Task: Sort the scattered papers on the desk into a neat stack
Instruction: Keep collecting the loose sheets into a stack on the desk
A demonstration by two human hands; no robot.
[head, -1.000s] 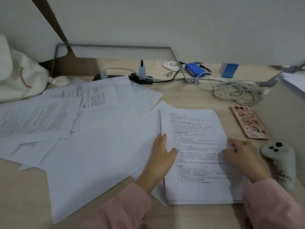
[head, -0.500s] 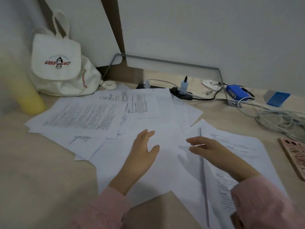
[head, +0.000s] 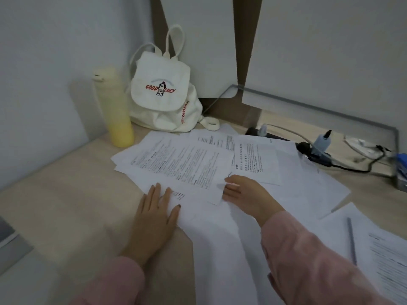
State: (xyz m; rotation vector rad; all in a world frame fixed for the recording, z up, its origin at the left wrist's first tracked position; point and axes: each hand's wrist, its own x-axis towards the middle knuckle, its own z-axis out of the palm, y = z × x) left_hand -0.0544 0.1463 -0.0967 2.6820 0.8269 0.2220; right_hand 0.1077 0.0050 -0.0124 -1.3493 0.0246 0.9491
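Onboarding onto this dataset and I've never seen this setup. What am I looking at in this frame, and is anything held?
There is no machine here. A person in pink sleeves works bare-handed, and the one camera sits on their head, looking forward and down.

The left hand lies flat, fingers straight, on a blank sheet at the edge of the scattered papers on the desk. The right hand appears to pinch the corner of a printed sheet.

A pile of printed sheets lies at the right edge. Behind stand a yellow bottle, a white backpack and a power strip.
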